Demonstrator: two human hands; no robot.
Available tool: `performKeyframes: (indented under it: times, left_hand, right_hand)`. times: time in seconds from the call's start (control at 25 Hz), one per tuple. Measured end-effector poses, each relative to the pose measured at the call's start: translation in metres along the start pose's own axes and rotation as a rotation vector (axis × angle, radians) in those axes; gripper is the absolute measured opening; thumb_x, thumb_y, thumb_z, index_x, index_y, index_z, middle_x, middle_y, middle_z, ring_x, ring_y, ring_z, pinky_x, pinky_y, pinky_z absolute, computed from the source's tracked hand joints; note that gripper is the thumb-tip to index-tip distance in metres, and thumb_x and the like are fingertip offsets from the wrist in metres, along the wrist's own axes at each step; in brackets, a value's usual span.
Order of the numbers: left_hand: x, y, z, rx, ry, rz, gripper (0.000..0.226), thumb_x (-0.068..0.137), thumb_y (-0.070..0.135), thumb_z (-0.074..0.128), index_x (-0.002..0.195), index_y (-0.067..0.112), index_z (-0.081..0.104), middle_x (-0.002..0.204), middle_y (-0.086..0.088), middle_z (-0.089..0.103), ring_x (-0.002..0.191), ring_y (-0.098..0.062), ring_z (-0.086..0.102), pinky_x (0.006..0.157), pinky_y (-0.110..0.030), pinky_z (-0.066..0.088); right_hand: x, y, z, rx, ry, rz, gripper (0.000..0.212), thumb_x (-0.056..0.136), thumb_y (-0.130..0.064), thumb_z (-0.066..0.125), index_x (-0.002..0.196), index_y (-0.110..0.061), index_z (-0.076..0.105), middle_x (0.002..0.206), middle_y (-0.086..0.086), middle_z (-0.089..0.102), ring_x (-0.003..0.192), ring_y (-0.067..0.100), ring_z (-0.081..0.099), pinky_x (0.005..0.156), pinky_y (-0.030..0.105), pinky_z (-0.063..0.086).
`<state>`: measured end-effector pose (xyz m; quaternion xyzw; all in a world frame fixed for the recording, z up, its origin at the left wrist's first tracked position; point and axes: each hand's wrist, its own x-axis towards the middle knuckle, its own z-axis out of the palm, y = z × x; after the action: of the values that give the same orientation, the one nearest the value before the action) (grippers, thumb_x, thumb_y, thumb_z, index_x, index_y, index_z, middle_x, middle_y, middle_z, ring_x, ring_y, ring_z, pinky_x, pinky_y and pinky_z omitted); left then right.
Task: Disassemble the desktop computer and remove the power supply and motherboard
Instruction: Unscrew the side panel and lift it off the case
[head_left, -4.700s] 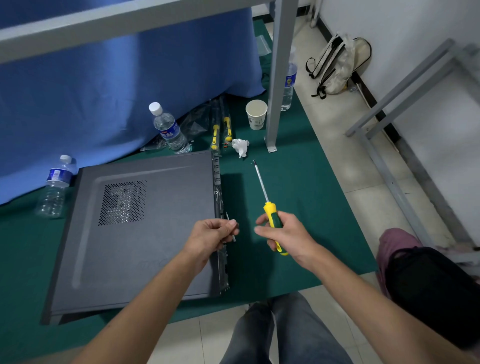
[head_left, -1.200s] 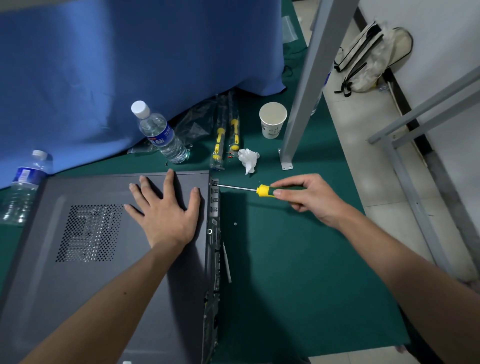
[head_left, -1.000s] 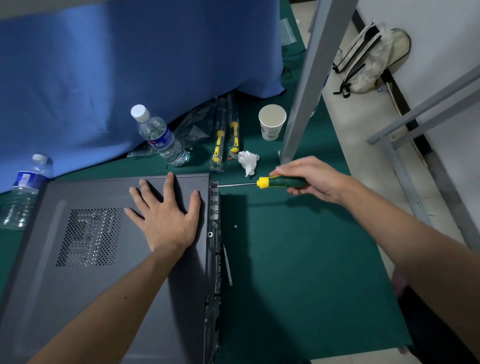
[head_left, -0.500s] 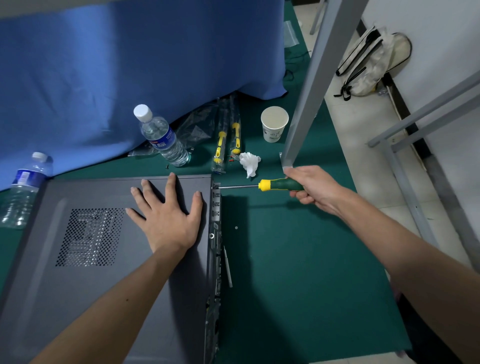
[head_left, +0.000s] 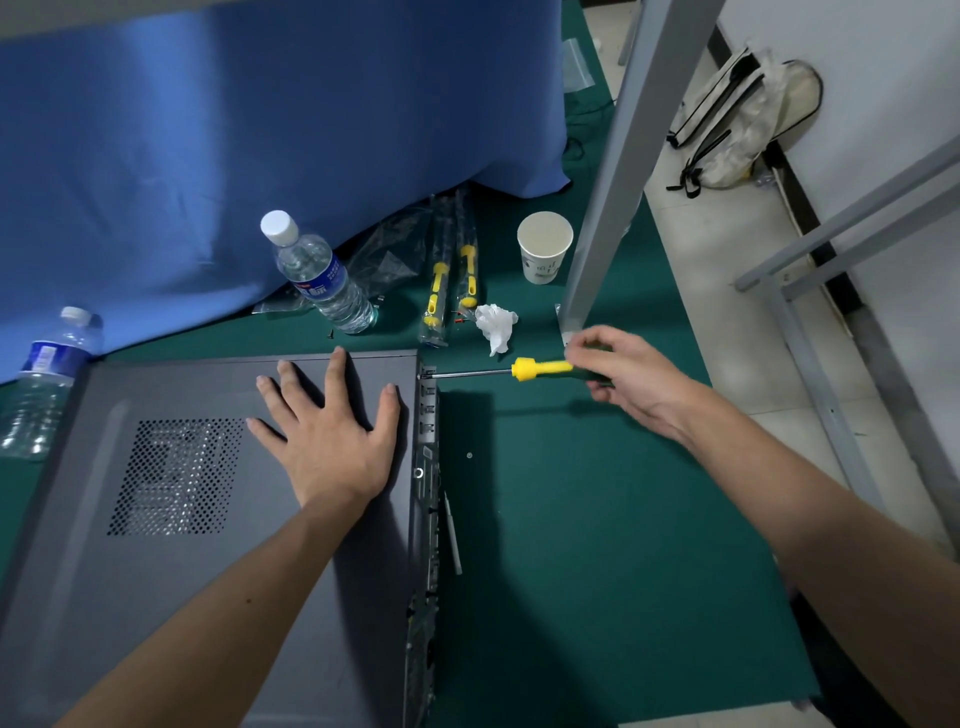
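Item: computer case (head_left: 208, 519), lying flat on the green bench (head_left: 597, 545). I am pressing my left hand (head_left: 332, 441), fingers spread, on its panel; my right hand (head_left: 618, 374) fingers are pinching the screwdriver (head_left: 540, 369), tip at the case's rear edge.

Grey case (head_left: 208, 395), yellow-green screwdriver (head_left: 540, 369)

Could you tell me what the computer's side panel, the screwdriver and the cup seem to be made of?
Side panel: probably painted sheet metal, matte grey, with a punched vent grid.
Screwdriver: shiny steel-looking shaft; yellow handle looks like plastic, its dark part gripped by the right hand.
Cup: likely paper, matte white, with a rolled rim.
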<state>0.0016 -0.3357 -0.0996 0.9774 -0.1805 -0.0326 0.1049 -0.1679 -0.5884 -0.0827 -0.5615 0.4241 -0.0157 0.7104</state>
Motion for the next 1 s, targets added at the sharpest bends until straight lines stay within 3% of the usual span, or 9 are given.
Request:
performKeyframes:
  times: [0.08,0.24,0.36,0.44,0.52,0.6,0.72,0.8,1.0]
  left_hand:
    - [0.000,0.001,0.000,-0.004,0.004,0.001,0.075,0.085,0.072,0.028,0.151,0.037,0.027,0.161,-0.021,0.013,0.150,-0.037,0.000,0.116,-0.063,0.001]
    - [0.001,0.000,0.001,-0.005,0.000,-0.001,0.075,0.085,0.073,0.028,0.151,0.037,0.026,0.161,-0.020,0.012,0.150,-0.036,0.000,0.116,-0.063,0.001]
    - [0.001,0.000,0.001,-0.007,-0.001,-0.002,0.075,0.085,0.073,0.028,0.151,0.038,0.026,0.161,-0.020,0.012,0.150,-0.036,0.000,0.116,-0.063,0.000]
    - [0.001,0.000,0.000,-0.006,0.001,-0.001,0.075,0.085,0.073,0.028,0.151,0.038,0.026,0.161,-0.020,0.012,0.150,-0.036,0.000,0.116,-0.063,0.001]
    - [0.000,0.000,0.000,-0.009,0.000,-0.002,0.075,0.085,0.073,0.028,0.151,0.038,0.026,0.161,-0.020,0.013,0.150,-0.036,0.000,0.116,-0.063,0.000]
    - [0.000,0.001,0.000,-0.001,-0.002,-0.004,0.076,0.085,0.073,0.027,0.151,0.038,0.025,0.161,-0.020,0.013,0.150,-0.036,0.000,0.116,-0.062,0.001]
    - [0.000,0.001,0.000,0.007,-0.002,-0.004,0.076,0.085,0.074,0.026,0.151,0.037,0.026,0.161,-0.020,0.013,0.150,-0.036,0.000,0.116,-0.062,0.001]
    - [0.000,0.001,0.000,0.002,-0.001,-0.005,0.076,0.084,0.073,0.026,0.151,0.037,0.026,0.161,-0.020,0.013,0.150,-0.036,0.000,0.116,-0.062,0.001]
    - [0.000,0.001,-0.001,0.005,-0.008,0.000,0.075,0.085,0.073,0.027,0.151,0.037,0.026,0.161,-0.020,0.012,0.150,-0.036,0.000,0.117,-0.063,0.001]
  right_hand:
    - [-0.002,0.000,0.000,0.243,-0.048,-0.039,0.024,0.083,0.003,0.068,0.088,-0.020,0.063,0.092,0.002,0.057,0.074,0.013,0.059,0.065,0.023,0.049]
    - [-0.005,0.000,0.002,-0.176,-0.034,0.152,0.040,0.094,-0.054,0.053,0.087,-0.016,0.061,0.070,0.010,0.063,0.044,0.013,0.046,0.040,0.020,0.037]
    - [-0.002,0.005,0.004,0.031,0.029,-0.027,0.008,0.095,-0.014,0.060,0.088,-0.018,0.060,0.079,0.004,0.057,0.056,0.008,0.048,0.050,0.020,0.036]
    - [-0.005,0.005,0.002,0.291,-0.034,-0.084,0.028,0.084,0.007,0.066,0.093,-0.019,0.062,0.092,0.001,0.059,0.074,0.012,0.056,0.065,0.023,0.044]
    - [-0.007,0.003,0.002,0.243,-0.065,-0.001,0.014,0.086,-0.021,0.071,0.096,-0.016,0.064,0.094,0.004,0.061,0.071,0.016,0.061,0.065,0.026,0.051]
    - [-0.009,0.002,0.004,-0.122,-0.033,0.126,0.040,0.093,-0.052,0.057,0.097,-0.012,0.062,0.080,0.009,0.063,0.051,0.015,0.054,0.047,0.023,0.045]
    - [-0.007,0.004,0.004,-0.008,0.017,0.000,0.006,0.097,-0.018,0.058,0.096,-0.014,0.062,0.085,0.007,0.056,0.057,0.010,0.051,0.052,0.021,0.039]
    - [-0.009,0.003,-0.001,0.284,-0.071,-0.015,0.026,0.086,0.005,0.064,0.102,-0.016,0.065,0.098,0.005,0.059,0.078,0.015,0.059,0.070,0.025,0.049]
    - [-0.010,-0.001,0.003,-0.119,-0.042,0.144,0.033,0.096,-0.046,0.055,0.098,-0.013,0.063,0.072,0.009,0.061,0.046,0.012,0.046,0.045,0.023,0.040]
